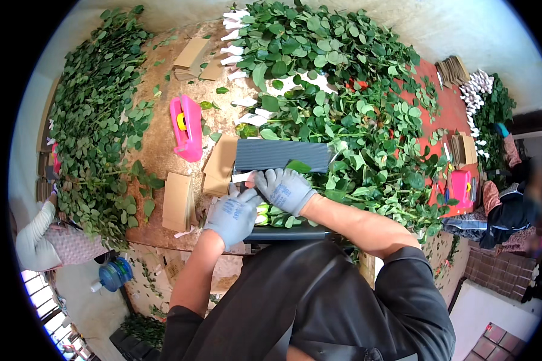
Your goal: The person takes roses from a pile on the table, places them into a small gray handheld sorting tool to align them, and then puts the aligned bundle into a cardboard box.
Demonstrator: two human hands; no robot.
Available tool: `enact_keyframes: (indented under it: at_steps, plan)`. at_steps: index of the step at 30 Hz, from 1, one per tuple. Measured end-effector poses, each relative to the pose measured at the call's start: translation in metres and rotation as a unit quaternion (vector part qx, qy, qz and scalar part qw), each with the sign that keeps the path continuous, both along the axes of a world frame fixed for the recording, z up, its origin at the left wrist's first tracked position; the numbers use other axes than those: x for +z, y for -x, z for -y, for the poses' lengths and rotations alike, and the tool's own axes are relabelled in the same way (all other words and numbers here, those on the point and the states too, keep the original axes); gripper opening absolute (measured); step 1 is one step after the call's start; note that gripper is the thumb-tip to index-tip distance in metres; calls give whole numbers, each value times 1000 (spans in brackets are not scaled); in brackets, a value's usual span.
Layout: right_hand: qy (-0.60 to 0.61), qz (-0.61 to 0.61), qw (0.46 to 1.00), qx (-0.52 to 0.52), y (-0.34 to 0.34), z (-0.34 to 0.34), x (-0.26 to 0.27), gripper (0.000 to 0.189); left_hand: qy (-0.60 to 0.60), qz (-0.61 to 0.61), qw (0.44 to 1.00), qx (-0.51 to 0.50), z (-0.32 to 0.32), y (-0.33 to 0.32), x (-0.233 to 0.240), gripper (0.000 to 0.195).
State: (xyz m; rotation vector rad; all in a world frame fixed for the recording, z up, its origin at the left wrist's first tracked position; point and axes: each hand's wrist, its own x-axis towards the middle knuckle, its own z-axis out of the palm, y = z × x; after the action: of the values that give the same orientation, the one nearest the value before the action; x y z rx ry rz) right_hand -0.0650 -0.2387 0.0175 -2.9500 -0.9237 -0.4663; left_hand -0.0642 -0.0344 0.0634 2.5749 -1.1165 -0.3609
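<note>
Both hands wear grey gloves. My left hand (235, 216) lies over the near edge of the work area, its fingertips by the base of a white paper sleeve (244, 177) with a pinkish bloom. My right hand (285, 190) touches that sleeved bloom from the right, fingers bent. Just beyond my hands is a dark ribbed board (282, 155), a green leaf on its near edge. Below my fingers, partly hidden, lie light green buds (262, 214) and leaves. A pink tape dispenser (187, 128) with a yellow core stands beyond, to the left.
Cardboard pieces (177, 203) lie left of my hands, with more (220, 164) beside the board. Leafy stems (101, 113) cover the table's left; sleeved stems (329, 49) fill the back. People work at far left and right. A blue water bottle (115, 274) is at lower left.
</note>
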Motion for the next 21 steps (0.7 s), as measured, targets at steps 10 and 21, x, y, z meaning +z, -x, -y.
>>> enact_keyframes:
  at_steps: [10,21]
  plan:
    - [17,4,1000,4,-1,5,2,27,-74,156,978,117,5,-18,-22,32]
    - [21,-39,998,41,-3,10,8,32,-228,157,948,158,-25,-24,-16,16]
